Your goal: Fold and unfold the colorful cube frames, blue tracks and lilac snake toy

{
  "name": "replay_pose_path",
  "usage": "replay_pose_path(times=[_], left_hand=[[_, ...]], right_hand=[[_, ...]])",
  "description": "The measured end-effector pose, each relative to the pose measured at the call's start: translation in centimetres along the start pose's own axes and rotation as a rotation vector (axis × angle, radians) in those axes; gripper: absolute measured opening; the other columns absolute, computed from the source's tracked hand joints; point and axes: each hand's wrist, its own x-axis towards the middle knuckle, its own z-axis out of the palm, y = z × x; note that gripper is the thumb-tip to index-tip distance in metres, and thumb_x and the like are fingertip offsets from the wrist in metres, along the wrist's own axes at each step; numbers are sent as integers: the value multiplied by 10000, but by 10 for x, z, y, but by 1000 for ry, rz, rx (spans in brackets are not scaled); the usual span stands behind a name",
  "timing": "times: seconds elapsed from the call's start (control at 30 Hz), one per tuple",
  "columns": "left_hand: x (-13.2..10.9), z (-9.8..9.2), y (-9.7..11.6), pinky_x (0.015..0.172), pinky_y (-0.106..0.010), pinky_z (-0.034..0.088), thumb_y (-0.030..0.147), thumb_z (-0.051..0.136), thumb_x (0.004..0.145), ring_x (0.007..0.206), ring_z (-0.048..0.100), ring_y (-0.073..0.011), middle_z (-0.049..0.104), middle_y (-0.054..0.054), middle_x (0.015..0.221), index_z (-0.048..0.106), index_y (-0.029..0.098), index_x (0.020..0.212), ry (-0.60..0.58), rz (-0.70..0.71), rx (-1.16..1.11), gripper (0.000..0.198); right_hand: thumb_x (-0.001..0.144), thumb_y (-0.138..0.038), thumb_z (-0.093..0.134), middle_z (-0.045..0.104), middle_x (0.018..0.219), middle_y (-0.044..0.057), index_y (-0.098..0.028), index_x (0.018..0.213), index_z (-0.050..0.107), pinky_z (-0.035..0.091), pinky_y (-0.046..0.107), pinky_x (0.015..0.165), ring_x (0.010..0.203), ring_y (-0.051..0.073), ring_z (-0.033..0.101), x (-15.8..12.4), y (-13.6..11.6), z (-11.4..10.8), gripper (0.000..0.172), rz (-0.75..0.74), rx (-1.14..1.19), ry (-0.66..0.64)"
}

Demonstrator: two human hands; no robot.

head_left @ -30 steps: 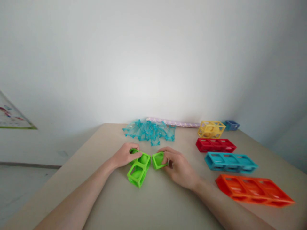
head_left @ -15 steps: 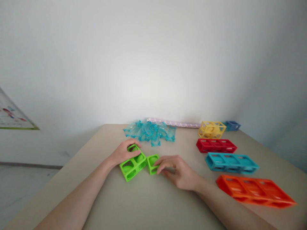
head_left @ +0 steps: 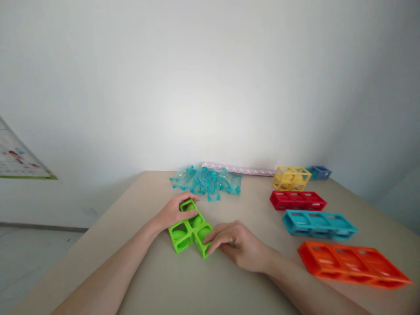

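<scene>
On the table, a bright green group of open-frame cubes (head_left: 180,235) lies in front of me. My left hand (head_left: 173,212) is closed around its far left side, thumb laid across the top. A single green open-frame cube (head_left: 203,232) sits against the near right side of the group, touching it; whether the two are joined I cannot tell. The fingers of my right hand (head_left: 241,245) pinch this cube at its right side. Part of the green group is hidden beneath my left fingers.
To the right lie red (head_left: 297,200), turquoise (head_left: 318,224) and orange (head_left: 352,264) rows of frame cubes. Behind them are yellow cubes (head_left: 292,178) and a dark blue cube (head_left: 320,172). A translucent teal pile (head_left: 206,181) and a patterned strip (head_left: 239,169) lie by the wall.
My right hand has moved the single green cube left and toward me, from the right corner of the green group to against its near side. My left hand keeps its hold.
</scene>
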Motion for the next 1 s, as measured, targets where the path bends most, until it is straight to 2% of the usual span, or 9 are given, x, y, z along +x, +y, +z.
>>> replay_pose_path(times=[0.37,0.43,0.57,0.63,0.7,0.77,0.83,0.93,1.0], left_hand=[[2,8,-3,814,-295,455,402,725,739,875,573,-174,601,-59,986,638,154,1036,-41,-45,-214,397],[0,4,0,806,-297,460,383,740,729,887,584,-179,610,-60,987,613,156,1065,-78,-90,-313,425],[-5,-2,8,872,-331,461,315,777,700,1020,591,-222,617,-87,1102,538,184,1197,-258,-123,-543,567],[-7,-2,11,894,-355,462,298,778,702,1050,592,-235,608,-103,1152,500,196,1252,-349,-116,-631,625],[-7,1,12,930,-376,452,286,775,709,1102,578,-247,585,-115,1215,474,208,1286,-389,-102,-666,656],[-6,4,9,998,-393,412,272,784,701,1197,527,-255,549,-115,1285,470,225,1295,-361,-87,-644,673],[-4,4,6,1046,-396,371,269,794,691,1263,474,-256,522,-104,1327,492,242,1279,-273,-77,-552,662],[-4,2,3,987,-386,423,301,778,710,1228,497,-263,504,-108,1321,591,227,1160,-144,-37,-371,493],[-5,-1,5,964,-382,437,330,750,739,1201,510,-266,509,-113,1284,662,200,1022,-151,31,-300,324]], right_hand=[[755,2,535,719,1018,74,-174,916,733,525,240,787,901,161,681,-5,-11,4,310,-47,8,-41],[735,-4,557,698,1095,78,-178,1014,697,538,250,761,867,160,684,-8,-10,1,358,-48,48,22],[784,-32,516,676,1111,68,-216,1124,630,534,241,636,738,126,653,-10,1,-6,403,-5,-15,285],[804,-54,495,638,1183,80,-236,1211,580,535,259,640,851,159,643,-9,9,-9,453,57,-110,365],[796,-59,492,541,1338,99,-248,1319,498,547,331,764,1097,221,580,-8,14,-9,557,90,-190,325],[778,-50,506,427,1451,98,-251,1382,435,466,440,969,1295,259,431,-7,17,-8,640,73,-254,206],[789,-64,535,398,1471,96,-244,1382,433,350,477,1084,1346,254,366,-6,17,-6,629,46,-289,109],[820,-113,582,487,1371,98,-230,1310,496,362,430,1082,1271,228,435,-3,15,-5,511,43,-324,89],[823,-122,597,547,1257,93,-224,1239,542,401,408,1041,1190,221,483,-2,14,-6,432,60,-367,111]])
